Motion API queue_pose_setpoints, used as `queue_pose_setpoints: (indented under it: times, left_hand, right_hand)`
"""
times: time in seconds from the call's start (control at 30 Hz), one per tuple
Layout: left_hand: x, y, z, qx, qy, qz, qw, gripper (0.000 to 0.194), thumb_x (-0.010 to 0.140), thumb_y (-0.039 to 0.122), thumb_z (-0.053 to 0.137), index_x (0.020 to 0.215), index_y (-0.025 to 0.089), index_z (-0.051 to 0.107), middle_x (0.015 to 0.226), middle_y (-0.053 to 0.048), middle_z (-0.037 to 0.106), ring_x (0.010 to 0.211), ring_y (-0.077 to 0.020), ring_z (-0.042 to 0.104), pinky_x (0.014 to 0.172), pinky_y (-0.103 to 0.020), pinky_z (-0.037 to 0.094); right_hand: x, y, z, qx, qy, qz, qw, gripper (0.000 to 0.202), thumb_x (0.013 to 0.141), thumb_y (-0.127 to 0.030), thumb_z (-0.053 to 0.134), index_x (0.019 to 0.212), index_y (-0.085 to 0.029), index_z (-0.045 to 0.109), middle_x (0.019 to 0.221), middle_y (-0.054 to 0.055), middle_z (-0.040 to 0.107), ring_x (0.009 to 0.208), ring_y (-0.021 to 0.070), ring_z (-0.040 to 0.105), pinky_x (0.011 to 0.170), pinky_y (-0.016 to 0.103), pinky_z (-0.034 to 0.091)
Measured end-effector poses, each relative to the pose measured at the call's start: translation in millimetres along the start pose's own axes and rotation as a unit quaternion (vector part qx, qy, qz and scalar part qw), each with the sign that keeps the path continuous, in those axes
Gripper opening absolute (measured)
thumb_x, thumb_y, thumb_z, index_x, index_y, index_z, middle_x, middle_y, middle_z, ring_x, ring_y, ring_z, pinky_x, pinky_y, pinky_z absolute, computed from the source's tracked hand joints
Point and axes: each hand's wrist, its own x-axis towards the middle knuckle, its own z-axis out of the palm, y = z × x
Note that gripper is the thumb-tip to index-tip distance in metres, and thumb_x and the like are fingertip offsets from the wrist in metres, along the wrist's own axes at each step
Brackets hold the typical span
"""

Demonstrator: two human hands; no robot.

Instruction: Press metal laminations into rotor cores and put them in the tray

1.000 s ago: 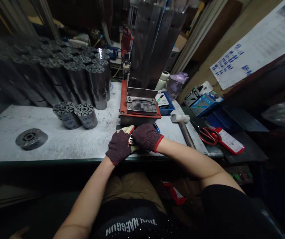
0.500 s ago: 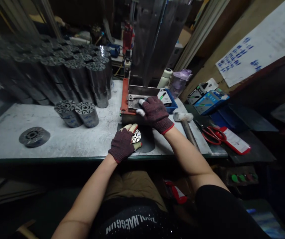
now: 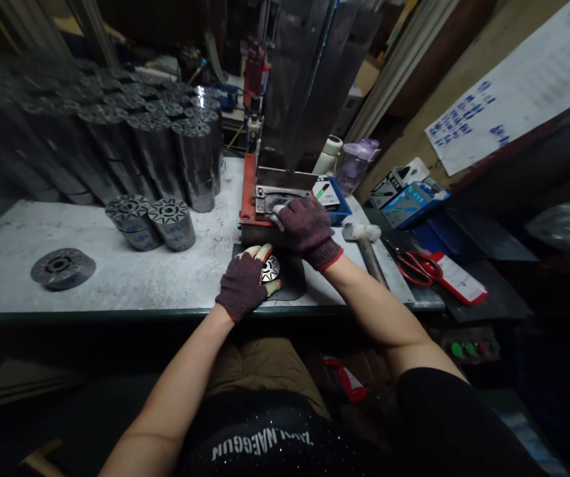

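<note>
My left hand (image 3: 243,283), in a dark red knit glove with pale fingertips, is curved around the far and near sides of a round slotted metal core (image 3: 270,268). This core rests on a dark mat (image 3: 292,278) near the table's front edge. My right hand (image 3: 306,228), gloved the same way, lies over the front of a fixture with an orange base (image 3: 248,192). Its fingers are bent down at the metal block (image 3: 265,202) there; what is under them is hidden.
Tall stacks of metal cores (image 3: 193,152) fill the left rear, with two short stacks (image 3: 171,224) before them. One core (image 3: 63,268) lies further left. At right are a mallet (image 3: 367,242), red-handled scissors (image 3: 417,268), a blue tray (image 3: 341,209) and a purple bottle (image 3: 356,162).
My right hand's fingers have drawn in and curled more over the fixture. My left hand stays around the core. The whole view has shifted slightly.
</note>
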Motion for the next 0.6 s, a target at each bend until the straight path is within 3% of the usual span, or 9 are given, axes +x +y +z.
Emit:
queue_pose_setpoints:
  times: [0.2,0.3,0.47,0.6]
  left_hand:
    - [-1.2,-0.4,-0.3,0.001,-0.001,0.001,1.000,0.077,0.079,0.046,0.074,0.147,0.019,0.047,0.143,-0.014,0.055,0.131,-0.0327,0.053,0.111,-0.046,0.044]
    - [-3.1,-3.1,-1.1,-0.012,0.002,0.017,1.000,0.081,0.077,0.042,0.075,0.148,0.020,0.044,0.148,-0.014,0.051,0.135,-0.0328,0.049,0.114,-0.046,0.041]
    - [-4.7,-5.0,-2.4,-0.036,-0.004,0.029,0.999,0.081,0.076,0.035,0.074,0.149,0.021,0.044,0.148,-0.013,0.051,0.137,-0.0315,0.048,0.116,-0.047,0.039]
    - [-4.8,-5.5,-2.3,-0.046,-0.004,0.030,0.998,0.077,0.075,0.032,0.075,0.146,0.019,0.048,0.147,-0.013,0.052,0.135,-0.0308,0.050,0.116,-0.045,0.039]
  right_hand:
    - [-64.5,-18.4,19.9,0.167,-0.005,0.034,0.985,0.033,0.101,-0.030,0.043,0.113,-0.020,0.072,0.105,0.008,0.076,0.097,0.0201,0.068,0.084,0.029,0.047]
    - [-80.7,-26.1,25.2,0.182,-0.077,0.017,0.980,0.032,0.098,-0.028,0.047,0.118,-0.016,0.069,0.110,0.011,0.076,0.099,0.0217,0.069,0.085,0.030,0.048]
    - [-63.9,-34.3,7.4,0.076,-0.247,-0.053,0.965,0.034,0.095,-0.029,0.052,0.122,-0.017,0.068,0.106,0.013,0.076,0.095,0.0272,0.070,0.078,0.033,0.047]
    - [-47.1,-38.9,-2.2,0.036,-0.290,-0.086,0.953,0.042,0.098,-0.028,0.047,0.138,-0.019,0.060,0.115,0.015,0.074,0.099,0.0275,0.071,0.077,0.033,0.047]
